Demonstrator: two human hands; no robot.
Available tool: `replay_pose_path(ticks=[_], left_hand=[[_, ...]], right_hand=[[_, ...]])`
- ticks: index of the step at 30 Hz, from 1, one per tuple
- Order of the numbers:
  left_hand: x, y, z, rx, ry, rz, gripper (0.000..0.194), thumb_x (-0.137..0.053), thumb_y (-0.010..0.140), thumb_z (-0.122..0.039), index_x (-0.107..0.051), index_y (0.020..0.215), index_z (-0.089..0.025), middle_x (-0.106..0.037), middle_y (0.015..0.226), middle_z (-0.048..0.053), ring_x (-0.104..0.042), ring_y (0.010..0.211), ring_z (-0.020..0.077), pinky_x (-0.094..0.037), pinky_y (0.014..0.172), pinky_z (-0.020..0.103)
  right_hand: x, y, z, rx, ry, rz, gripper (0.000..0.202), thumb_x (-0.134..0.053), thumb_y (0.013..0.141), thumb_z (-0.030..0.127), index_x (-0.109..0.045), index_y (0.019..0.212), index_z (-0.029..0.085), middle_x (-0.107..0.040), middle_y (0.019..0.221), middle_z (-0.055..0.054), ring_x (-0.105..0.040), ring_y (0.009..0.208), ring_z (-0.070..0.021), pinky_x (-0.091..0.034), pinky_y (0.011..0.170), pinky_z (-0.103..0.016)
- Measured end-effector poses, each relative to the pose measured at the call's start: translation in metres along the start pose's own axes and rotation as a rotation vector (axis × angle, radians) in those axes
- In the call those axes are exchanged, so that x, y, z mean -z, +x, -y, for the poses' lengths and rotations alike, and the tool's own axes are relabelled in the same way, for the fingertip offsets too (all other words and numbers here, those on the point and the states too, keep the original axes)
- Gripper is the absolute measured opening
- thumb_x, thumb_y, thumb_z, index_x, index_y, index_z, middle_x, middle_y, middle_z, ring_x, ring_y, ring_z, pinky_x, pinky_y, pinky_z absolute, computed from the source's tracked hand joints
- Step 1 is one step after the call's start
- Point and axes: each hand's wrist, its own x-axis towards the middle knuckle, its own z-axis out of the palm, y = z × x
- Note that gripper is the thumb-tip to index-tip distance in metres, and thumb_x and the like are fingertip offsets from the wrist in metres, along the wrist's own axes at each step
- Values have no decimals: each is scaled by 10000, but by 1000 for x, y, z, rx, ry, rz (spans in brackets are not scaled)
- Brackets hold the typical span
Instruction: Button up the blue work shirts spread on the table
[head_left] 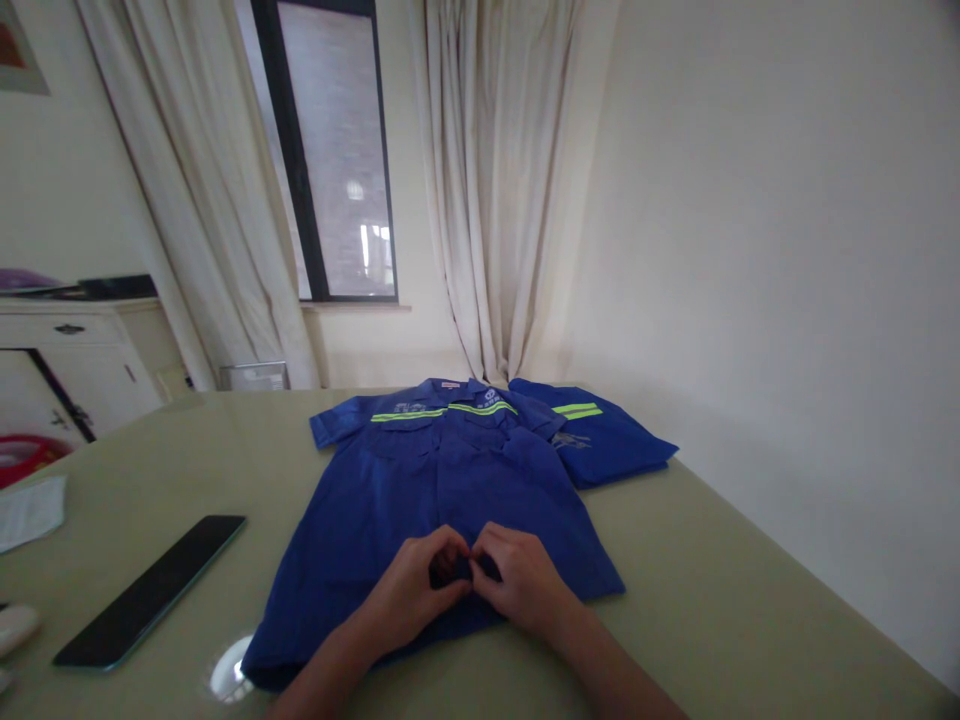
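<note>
A blue short-sleeved shirt [375, 500] with yellow-green stripes lies front up on the table, its collar at the far end. Over the lower middle of its front, near the hem, my left hand [421, 580] pinches the cloth between thumb and fingers. My right hand [517, 575] pinches the shirt right beside it, the fingertips of both hands almost touching. Whatever small part of the placket lies between the fingertips is too small to make out. Behind the shirt on the right rests a folded blue garment [615, 435] with a yellow-green stripe.
On the table [247, 470], a long dark flat object [154, 590] lies at the left, with a white paper [31, 512] beyond it. White rounded objects [16, 628] sit at the left edge. A wall [787, 300] runs along the right side.
</note>
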Motion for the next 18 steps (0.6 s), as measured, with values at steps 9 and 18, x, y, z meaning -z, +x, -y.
replay_pose_path(ticks=[9, 18], left_hand=[[1, 3, 2, 44, -29, -12, 160, -726, 770, -172, -676, 919, -203, -626, 739, -49, -552, 697, 127, -404, 639, 232], [-4, 2, 5, 51, 3, -28, 152, -733, 770, -189, -681, 911, -208, -645, 738, -45, -570, 697, 131, -411, 648, 234]], right_hand=[[4, -1, 1, 70, -36, 60, 72, -608, 896, 197, -660, 942, 217, -664, 917, -1, -632, 832, -145, -429, 737, -226], [2, -1, 2, 61, -117, 78, 90, -581, 933, 199, -668, 942, 218, -680, 942, -11, -652, 863, -153, -441, 764, -227]])
